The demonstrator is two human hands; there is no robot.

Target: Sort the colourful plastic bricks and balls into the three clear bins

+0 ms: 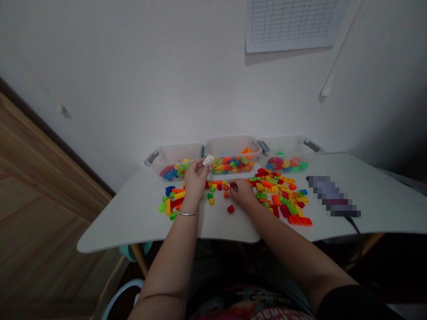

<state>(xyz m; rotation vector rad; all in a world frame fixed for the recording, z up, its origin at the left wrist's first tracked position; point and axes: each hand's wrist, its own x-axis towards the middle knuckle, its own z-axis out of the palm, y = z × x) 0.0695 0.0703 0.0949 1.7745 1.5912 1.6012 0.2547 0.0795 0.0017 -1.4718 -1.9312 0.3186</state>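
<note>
Between the thumb and fingers of my left hand (195,180) is a white building brick (208,160) with studs, raised in front of the middle bin. My right hand (243,193) is low over the table, its fingers curled together among small bricks; what they hold, if anything, is hidden. Close to its fingertips lies an orange brick (226,194), and nearer to me a single red brick (231,209). A yellow brick (211,202) and a green brick (210,195) lie between my two hands.
Three clear bins stand along the wall: a left bin (180,152), a middle bin (230,144) and a right bin (283,143), each with colourful pieces inside. Loose bricks spread over both sides of the white table (123,222). A blurred-out device (332,195) with a cable lies at right.
</note>
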